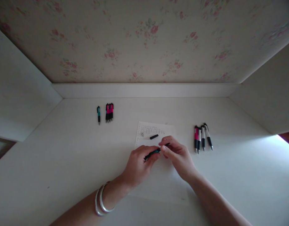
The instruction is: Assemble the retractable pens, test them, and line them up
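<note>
My left hand (138, 164) is closed around the barrel of a teal and black pen (154, 152), low over the sheet of paper. At the pen's other end, my right hand (178, 154) pinches its slim dark part between thumb and fingers, and a thin dark tip sticks out beyond them. Just past the hands, a loose black pen grip (154, 137) lies on the handwritten paper (170, 129). Left of the grip is a small silvery piece (142, 134), which looks like a pen's cone tip. The hands cover part of the paper.
On the white desk (76, 157), a teal pen (98, 115) lies at the left beside several pink pens (109, 112). To the right are a pink pen (196, 138) and several white pens (203, 138). A flowered wall and white side panels border the desk.
</note>
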Motion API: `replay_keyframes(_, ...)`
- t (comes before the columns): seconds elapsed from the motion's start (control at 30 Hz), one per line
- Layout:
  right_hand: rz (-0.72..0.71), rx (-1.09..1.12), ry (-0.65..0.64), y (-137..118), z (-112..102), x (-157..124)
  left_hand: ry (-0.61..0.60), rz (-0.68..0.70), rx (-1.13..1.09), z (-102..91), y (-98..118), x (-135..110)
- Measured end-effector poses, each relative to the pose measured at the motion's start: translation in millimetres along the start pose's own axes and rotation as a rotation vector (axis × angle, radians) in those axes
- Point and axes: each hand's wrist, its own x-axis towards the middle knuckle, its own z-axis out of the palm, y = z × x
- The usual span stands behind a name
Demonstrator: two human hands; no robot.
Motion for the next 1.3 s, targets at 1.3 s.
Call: replay_keyframes(1.3,0.016,-0.410,0.144,12.4,-3.1,4.9,0.065,-0.186,-0.174,-6.4,10.1,1.5)
